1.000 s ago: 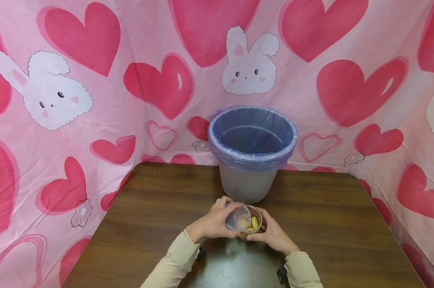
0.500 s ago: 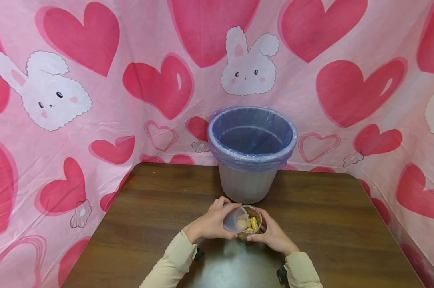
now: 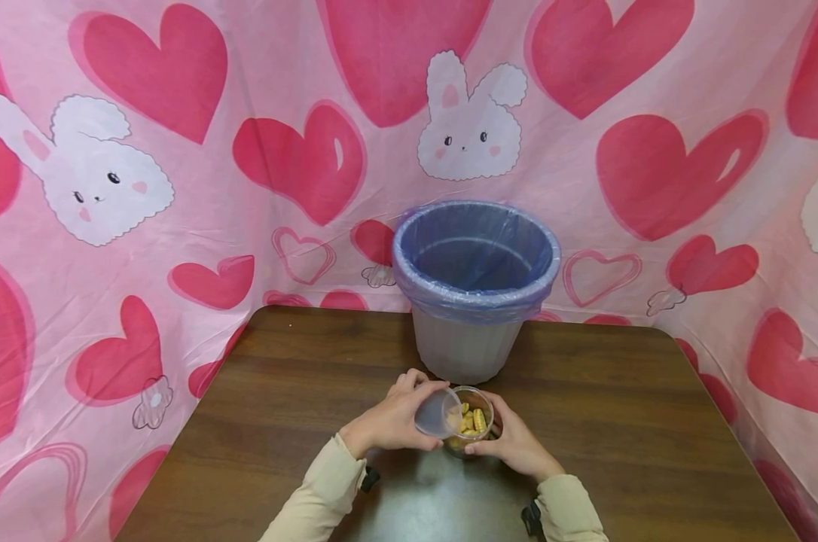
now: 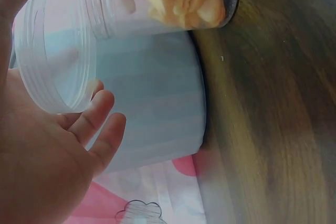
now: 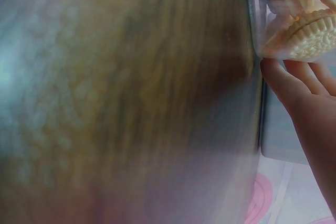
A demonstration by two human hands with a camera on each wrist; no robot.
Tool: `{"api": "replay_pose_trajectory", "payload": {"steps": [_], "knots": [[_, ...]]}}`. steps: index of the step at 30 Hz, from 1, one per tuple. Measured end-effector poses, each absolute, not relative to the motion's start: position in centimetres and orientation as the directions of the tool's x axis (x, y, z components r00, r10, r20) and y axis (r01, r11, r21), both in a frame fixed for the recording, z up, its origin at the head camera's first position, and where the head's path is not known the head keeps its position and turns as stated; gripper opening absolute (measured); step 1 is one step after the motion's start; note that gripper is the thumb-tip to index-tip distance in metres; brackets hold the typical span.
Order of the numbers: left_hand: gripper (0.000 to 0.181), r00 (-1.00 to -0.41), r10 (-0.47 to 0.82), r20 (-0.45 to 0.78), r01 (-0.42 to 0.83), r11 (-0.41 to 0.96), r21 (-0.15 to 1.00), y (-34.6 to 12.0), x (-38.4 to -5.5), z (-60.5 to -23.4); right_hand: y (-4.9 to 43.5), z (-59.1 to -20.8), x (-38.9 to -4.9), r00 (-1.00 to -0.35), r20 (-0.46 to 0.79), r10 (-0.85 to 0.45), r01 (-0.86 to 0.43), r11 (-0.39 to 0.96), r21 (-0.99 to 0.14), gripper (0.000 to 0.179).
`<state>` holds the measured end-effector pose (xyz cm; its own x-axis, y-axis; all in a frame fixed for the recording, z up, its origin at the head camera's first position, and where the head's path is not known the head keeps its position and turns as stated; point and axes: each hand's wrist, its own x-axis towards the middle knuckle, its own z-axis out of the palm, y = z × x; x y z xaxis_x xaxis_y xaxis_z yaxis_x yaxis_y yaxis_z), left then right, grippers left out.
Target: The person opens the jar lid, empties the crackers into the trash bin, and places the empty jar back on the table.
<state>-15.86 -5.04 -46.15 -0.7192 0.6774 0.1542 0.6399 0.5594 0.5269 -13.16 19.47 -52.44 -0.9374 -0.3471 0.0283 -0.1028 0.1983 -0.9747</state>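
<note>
My left hand pinches a translucent screw lid, tilted up on edge at the left of a clear plastic jar. In the left wrist view the lid stands just off the jar's threaded neck. My right hand grips the jar from its right side, fingers behind and thumb in front. Through the jar's mouth and wall show several yellowish sandwich cookies. The right wrist view shows a ridged, round-edged cookie low in the jar, above my right fingers.
Behind the jar, a pale bin lined with a blue plastic bag stands on the dark wooden table. A pink curtain with hearts and rabbits hangs along the back and sides.
My left hand has drawn the lid leftward from over the jar's mouth, uncovering more of the cookies. The right hand and the jar have stayed in place.
</note>
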Motion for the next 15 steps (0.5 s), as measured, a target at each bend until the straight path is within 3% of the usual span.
{"api": "replay_pose_trajectory", "payload": {"steps": [15], "knots": [[0.088, -0.753, 0.636, 0.166, 0.611, 0.583, 0.535, -6.00, -15.95, -46.26, 19.46, -52.45, -13.16, -0.937, 0.036, -0.347, -0.108, 0.189, -0.976, 0.087]]}}
